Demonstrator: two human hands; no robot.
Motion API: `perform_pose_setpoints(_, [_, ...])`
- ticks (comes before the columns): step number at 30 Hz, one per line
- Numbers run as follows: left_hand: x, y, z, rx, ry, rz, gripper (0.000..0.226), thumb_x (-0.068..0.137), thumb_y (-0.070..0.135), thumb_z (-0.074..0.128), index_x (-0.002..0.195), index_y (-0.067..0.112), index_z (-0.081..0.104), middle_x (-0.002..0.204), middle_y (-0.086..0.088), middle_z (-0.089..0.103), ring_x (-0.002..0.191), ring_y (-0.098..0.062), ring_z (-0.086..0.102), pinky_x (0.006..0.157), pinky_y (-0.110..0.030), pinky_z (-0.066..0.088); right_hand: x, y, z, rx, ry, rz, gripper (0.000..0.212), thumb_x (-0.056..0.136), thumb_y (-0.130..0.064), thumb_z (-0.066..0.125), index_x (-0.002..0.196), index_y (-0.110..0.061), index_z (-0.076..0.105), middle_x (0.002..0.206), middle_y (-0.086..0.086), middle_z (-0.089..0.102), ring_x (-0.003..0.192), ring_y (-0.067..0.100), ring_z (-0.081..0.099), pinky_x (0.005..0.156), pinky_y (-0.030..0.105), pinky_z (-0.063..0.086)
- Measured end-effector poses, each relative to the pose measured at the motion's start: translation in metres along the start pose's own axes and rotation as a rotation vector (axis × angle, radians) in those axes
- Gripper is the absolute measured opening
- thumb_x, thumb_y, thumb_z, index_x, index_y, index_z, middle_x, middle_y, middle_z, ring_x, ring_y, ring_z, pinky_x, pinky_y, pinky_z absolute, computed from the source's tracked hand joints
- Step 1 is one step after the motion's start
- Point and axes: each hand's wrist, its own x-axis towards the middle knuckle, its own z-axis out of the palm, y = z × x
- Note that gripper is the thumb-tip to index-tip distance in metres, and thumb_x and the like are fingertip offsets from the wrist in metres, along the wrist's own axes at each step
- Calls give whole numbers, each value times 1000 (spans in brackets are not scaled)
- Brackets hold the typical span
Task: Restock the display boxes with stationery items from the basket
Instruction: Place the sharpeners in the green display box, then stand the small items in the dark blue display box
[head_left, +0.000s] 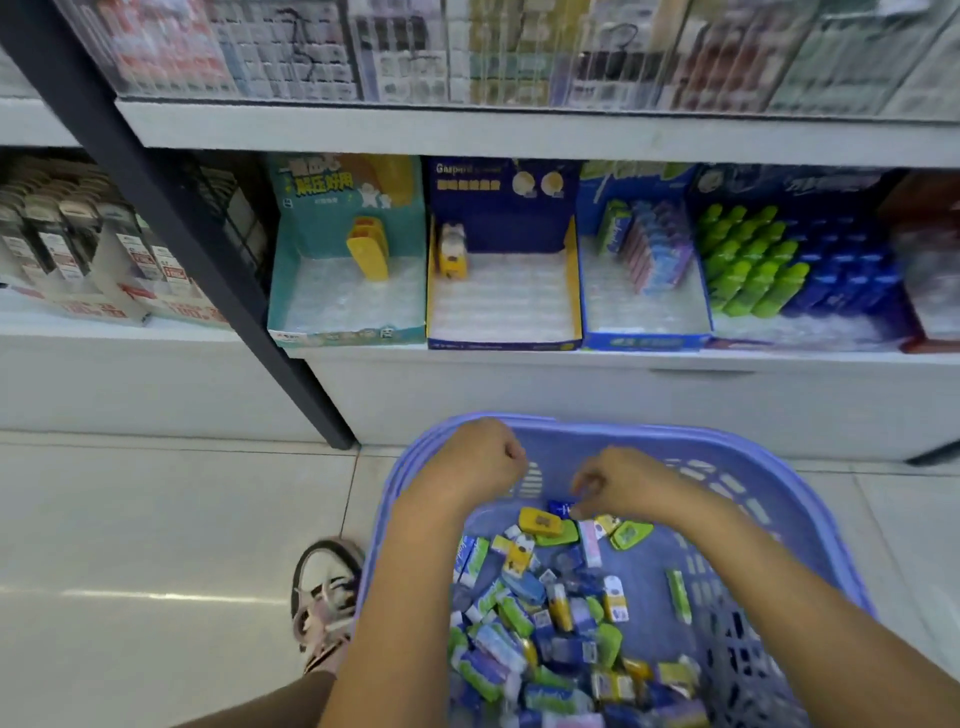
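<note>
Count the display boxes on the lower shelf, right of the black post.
5, side by side from the left: teal box, navy box, light blue box, dark blue box, red box cut off at the right edge. More may sit out of frame.

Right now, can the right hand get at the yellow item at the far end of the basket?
Probably yes. The right hand is just beside the yellow item, which lies uncovered on top of the pile in the basket; nothing stands between them.
</note>
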Motion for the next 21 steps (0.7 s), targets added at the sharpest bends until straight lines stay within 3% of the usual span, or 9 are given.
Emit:
perform_pose_setpoints(2, [12,-5,36,70,-163,-64,8,86,13,55,79,13,55,83,-20,52,73,-27,49,61,-29,33,10,27,45,-49,-101,43,53,78,-32,73,125,-15,57,126,6,60,115,21,55,89,26,42])
perform_pose_setpoints(3, [18,-10,54,73,-200,-83,9,87,19,59,91,11,59,97,-18,59,88,-31,57,66,-30,39,15,35,64,-57,-124,42,60,77,-32,74,131,-16,52,131,7,56,119,22,53,93,27,42])
perform_pose_setpoints(5, [28,-22,85,79,-219,-108,42,86,30,65,120,6,56,124,-13,58,111,-30,55,84,-33,45,22,44,95,-53,-152,-21,59,75,-30,74,129,-19,53,124,10,59,109,24,57,89,30,45])
perform_pose_setpoints(7, [33,-33,110,100,-198,-85,52,84,32,68,128,8,53,132,-14,54,118,-29,52,90,-32,41,30,54,121,-75,-164,-113,58,69,-34,74,119,-11,55,109,15,59,93,26,57,80,36,45])
perform_pose_setpoints(10, [37,-48,138,182,-202,-69,69,80,33,73,137,10,43,144,-13,40,130,-27,40,101,-33,35,41,63,136,-242,-104,-169,83,66,-41,78,133,-11,39,132,9,41,117,27,42,97,37,39])
perform_pose_setpoints(12, [39,-52,150,266,-187,30,60,79,32,73,130,13,49,138,-10,43,127,-28,40,99,-35,35,46,69,141,-316,-56,-197,82,68,-40,77,132,-9,36,133,8,36,120,27,39,98,37,37])
perform_pose_setpoints(15, [34,-46,169,291,-295,187,41,81,23,70,118,10,59,125,-11,53,117,-29,47,93,-38,40,50,74,152,-240,-10,-206,69,72,-42,74,123,-10,41,126,6,39,117,25,42,93,35,36])
perform_pose_setpoints(21, [24,-40,191,269,-457,172,51,85,30,69,125,5,49,120,-17,52,106,-31,50,90,-41,42,42,86,180,-220,-14,-75,95,62,-69,69,129,-12,34,130,8,34,122,28,32,100,40,32])
